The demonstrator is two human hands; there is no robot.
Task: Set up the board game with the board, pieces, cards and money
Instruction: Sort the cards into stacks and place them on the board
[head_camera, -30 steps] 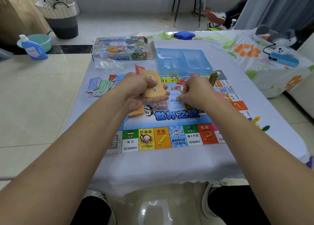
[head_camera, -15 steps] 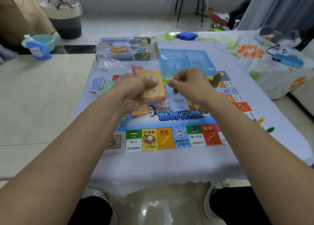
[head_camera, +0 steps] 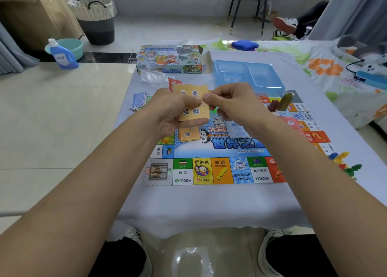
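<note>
The colourful game board (head_camera: 222, 170) lies flat on a white-clothed table (head_camera: 188, 205). My left hand (head_camera: 169, 111) grips a stack of orange destiny cards (head_camera: 194, 104) above the board. My right hand (head_camera: 234, 103) pinches the top orange card at its right edge. A second small orange pile (head_camera: 188, 135) lies on the board under my left hand. A pale blue card pile (head_camera: 236, 130) lies on the board below my right hand. Paper money (head_camera: 138, 100) sits off the board at the left. Red and olive pieces (head_camera: 279, 104) stand on the board's right side.
The game box (head_camera: 169, 60) and a clear blue plastic tray (head_camera: 249, 76) stand at the table's far side, crumpled plastic wrap (head_camera: 150, 78) beside them. Small coloured tokens (head_camera: 343, 163) lie off the board's right edge. A floral cloth (head_camera: 326, 67) covers the right. A chair (head_camera: 249, 4) stands beyond.
My right hand rose from the blue card pile on the board and came over to the orange cards held in my left hand, now pinching the top one.
</note>
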